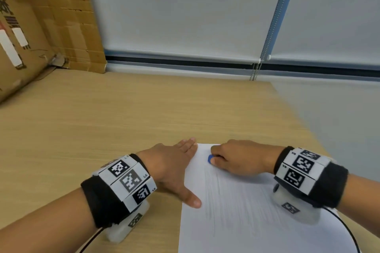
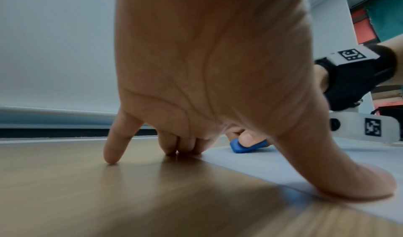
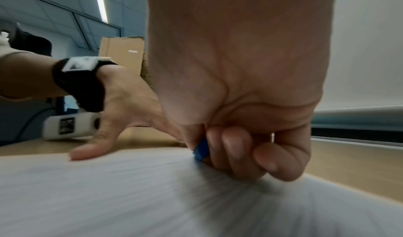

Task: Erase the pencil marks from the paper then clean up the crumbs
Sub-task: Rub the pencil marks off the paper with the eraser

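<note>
Erasing underway, by the look of it. Head view: right hand (image 1: 238, 158) pinching blue eraser (image 1: 210, 159) at far left of paper (image 1: 257, 222) on table (image 1: 102, 121); faint pencil marks (image 1: 213, 191) below. Left hand (image 1: 174, 168) spread flat, pinning paper's left edge. Left wrist view: thumb (image 2: 348, 180) pressing paper, other fingers on table. Right wrist view: fingers (image 3: 237, 147) curled round eraser, touching paper. Next, probably: rubbing down across remaining marks, sheet held firm, then crumbs.
</note>
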Tool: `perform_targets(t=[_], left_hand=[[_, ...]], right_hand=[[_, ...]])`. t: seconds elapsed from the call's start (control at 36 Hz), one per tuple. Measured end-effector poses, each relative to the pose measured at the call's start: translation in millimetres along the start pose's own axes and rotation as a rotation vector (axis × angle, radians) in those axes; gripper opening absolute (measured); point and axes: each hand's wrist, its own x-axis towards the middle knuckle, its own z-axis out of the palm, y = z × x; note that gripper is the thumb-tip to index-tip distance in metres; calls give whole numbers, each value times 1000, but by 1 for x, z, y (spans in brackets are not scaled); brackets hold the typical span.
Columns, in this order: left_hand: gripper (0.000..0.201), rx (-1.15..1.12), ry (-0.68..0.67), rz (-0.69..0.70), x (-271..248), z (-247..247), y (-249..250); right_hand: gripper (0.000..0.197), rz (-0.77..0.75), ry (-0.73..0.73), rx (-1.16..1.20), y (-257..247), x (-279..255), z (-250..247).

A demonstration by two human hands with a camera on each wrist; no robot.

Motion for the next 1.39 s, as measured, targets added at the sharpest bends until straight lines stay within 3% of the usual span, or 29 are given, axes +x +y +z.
perform_targets(t=[0.11, 0.28, 0.42, 0.56, 0.69, 0.83, 0.97, 1.14, 1.25, 1.39], left_hand=[[137, 1, 4, -5, 0, 0, 0], [136, 10, -17, -4, -1, -2, 2], [136, 16, -13, -5, -1, -3, 3], [136, 20, -12, -5, -2, -2, 3], [136, 21, -9, -20, -1, -3, 3], [136, 18, -9, -15, -1, -3, 4], [136, 23, -17, -17, -2, -3, 3], [137, -23, 10, 52, -1, -1, -2], [125, -4, 51, 159, 5, -3, -3], [117, -13, 87, 154, 9, -2, -3]], right_hand=[[32, 75, 22, 4, 12, 4, -9], [35, 13, -28, -22, 0, -2, 1], [34, 90, 10, 7, 14, 1, -10], [28, 13, -27, -3, -5, -5, 1], [28, 96, 62, -22, 11, 6, -8], [29, 9, 19, -25, -4, 2, 0], [33, 87, 22, 17, 14, 7, -7], [26, 101, 4, 93, 19, 10, -5], [24, 93, 8, 55, 16, 8, -4], [24, 72, 31, 30, 14, 7, -6]])
